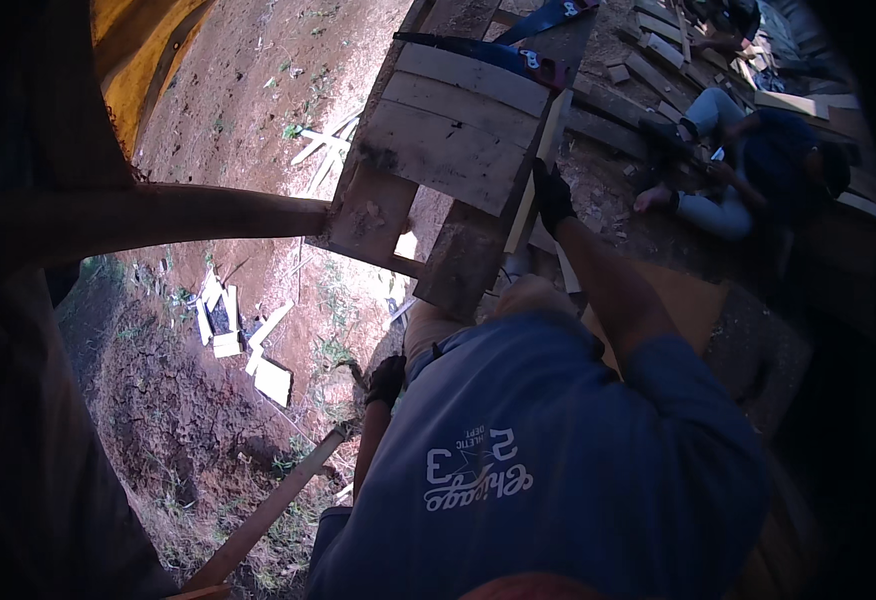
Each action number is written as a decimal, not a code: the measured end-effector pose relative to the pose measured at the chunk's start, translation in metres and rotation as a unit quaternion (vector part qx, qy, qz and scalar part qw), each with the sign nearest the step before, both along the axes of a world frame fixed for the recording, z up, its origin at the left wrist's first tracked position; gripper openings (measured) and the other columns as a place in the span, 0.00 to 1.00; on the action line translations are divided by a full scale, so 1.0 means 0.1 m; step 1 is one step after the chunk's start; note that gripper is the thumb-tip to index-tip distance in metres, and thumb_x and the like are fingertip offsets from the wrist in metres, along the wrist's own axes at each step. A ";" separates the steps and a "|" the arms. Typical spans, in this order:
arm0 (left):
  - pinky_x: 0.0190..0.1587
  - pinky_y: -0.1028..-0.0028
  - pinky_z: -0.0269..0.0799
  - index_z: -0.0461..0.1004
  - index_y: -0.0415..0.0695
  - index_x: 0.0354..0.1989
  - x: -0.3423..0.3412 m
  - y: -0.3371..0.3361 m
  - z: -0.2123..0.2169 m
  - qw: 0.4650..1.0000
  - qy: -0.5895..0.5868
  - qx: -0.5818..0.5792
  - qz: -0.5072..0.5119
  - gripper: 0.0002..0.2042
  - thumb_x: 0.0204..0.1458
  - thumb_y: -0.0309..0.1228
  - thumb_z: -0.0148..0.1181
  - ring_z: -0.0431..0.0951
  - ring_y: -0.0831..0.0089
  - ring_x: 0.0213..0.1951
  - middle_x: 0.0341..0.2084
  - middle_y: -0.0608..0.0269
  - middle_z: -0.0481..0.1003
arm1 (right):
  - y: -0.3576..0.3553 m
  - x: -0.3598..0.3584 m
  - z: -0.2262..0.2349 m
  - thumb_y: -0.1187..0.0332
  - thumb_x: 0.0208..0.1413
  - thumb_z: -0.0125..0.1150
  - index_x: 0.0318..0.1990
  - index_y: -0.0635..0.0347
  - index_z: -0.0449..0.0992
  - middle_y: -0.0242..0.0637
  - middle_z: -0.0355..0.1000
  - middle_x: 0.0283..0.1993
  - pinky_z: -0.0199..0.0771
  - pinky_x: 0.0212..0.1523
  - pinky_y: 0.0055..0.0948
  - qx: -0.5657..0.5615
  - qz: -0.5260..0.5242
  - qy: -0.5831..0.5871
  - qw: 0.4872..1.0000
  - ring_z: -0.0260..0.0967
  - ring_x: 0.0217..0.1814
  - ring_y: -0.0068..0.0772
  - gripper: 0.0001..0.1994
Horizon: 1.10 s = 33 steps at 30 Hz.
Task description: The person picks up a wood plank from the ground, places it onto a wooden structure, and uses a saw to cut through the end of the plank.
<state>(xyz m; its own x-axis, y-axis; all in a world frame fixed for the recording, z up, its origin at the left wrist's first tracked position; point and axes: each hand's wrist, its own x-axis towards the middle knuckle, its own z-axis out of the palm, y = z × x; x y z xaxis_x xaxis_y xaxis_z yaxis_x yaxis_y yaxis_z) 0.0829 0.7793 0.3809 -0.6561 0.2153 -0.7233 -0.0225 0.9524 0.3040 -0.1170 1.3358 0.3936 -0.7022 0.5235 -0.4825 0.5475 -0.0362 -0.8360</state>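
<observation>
My right hand, in a black glove, is wrapped round a long, narrow wooden strip. The strip stands on a slant along the right edge of a rough plank bench. Hanging low at my left side is my left hand, also black-gloved; its fingers are mostly hidden and I cannot make out anything in it. Across the far part of the bench lies a handsaw with a dark blade and a red and black handle. Beyond it rests a second saw with a blue blade.
To the right a person in dark top and light trousers sits low among scattered boards. A thick wooden beam meets the bench from the left. Offcuts lie on the dirt slope, and a slanting plank stands lower left.
</observation>
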 end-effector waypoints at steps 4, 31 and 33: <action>0.58 0.49 0.75 0.77 0.46 0.50 -0.07 0.22 0.13 0.989 -0.100 -0.038 -0.106 0.20 0.64 0.48 0.48 0.78 0.45 0.58 0.52 0.46 0.79 | 0.04 -0.26 -0.21 0.31 0.64 0.49 0.78 0.49 0.58 0.61 0.74 0.64 0.68 0.67 0.52 0.048 -0.020 -0.069 0.996 0.70 0.68 0.64 0.43; 0.68 0.53 0.66 0.78 0.47 0.63 0.02 -0.01 -0.65 0.976 -0.212 -0.047 0.018 0.32 0.62 0.60 0.51 0.73 0.46 0.66 0.61 0.46 0.77 | -0.09 -0.81 -0.16 0.38 0.67 0.46 0.62 0.63 0.77 0.60 0.75 0.63 0.66 0.70 0.53 0.191 -0.082 -0.207 0.956 0.69 0.69 0.64 0.36; 0.68 0.53 0.66 0.78 0.47 0.63 -0.02 -0.15 -0.61 0.989 -0.138 -0.008 0.056 0.32 0.62 0.59 0.52 0.73 0.46 0.66 0.61 0.46 0.77 | -0.05 -0.78 -0.11 0.37 0.65 0.49 0.67 0.61 0.74 0.59 0.72 0.66 0.65 0.72 0.52 0.157 -0.042 -0.199 0.966 0.67 0.71 0.63 0.37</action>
